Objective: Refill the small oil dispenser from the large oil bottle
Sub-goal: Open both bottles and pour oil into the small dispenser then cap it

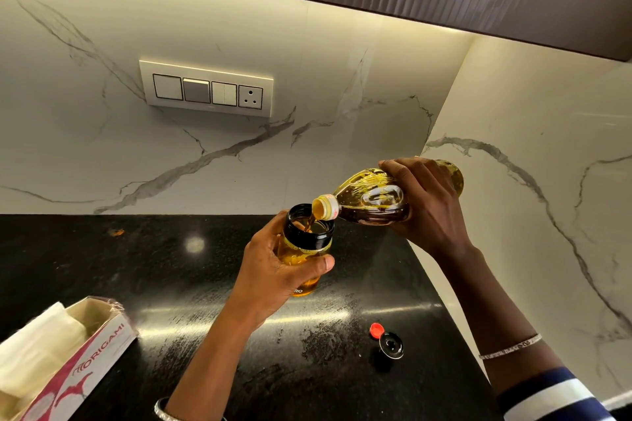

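While oil runs in a thin stream (310,223) from the large oil bottle (372,198) into the small oil dispenser (309,240), the step in hand is the pour itself. The right hand (427,205) holds the bottle near-horizontal, fingers (400,168) wrapped over its body and its mouth just above the dispenser's open black collar. The left hand (273,270) grips the dispenser around its glass body, thumb across the front. It looks lifted off the black tabletop (136,267), though I can't confirm that. The fill level is hard to read: the glass shows yellow up toward the collar, but the hand hides much of it. To do this well, hold the bottle mouth centred over the opening, change tilt slowly (the bottle looks well filled, so a small extra tilt could surge), and hold the dispenser upright. Watch the level through the glass and roll the bottle back early, before oil reaches the collar. Main risk, as I judge it, is drips down the bottle neck onto fingers and tabletop. The red cap (376,330) and black lid (391,346) lie touching on the tabletop near the right forearm, ready for recapping. An open tissue box (85,352) sits at the left.
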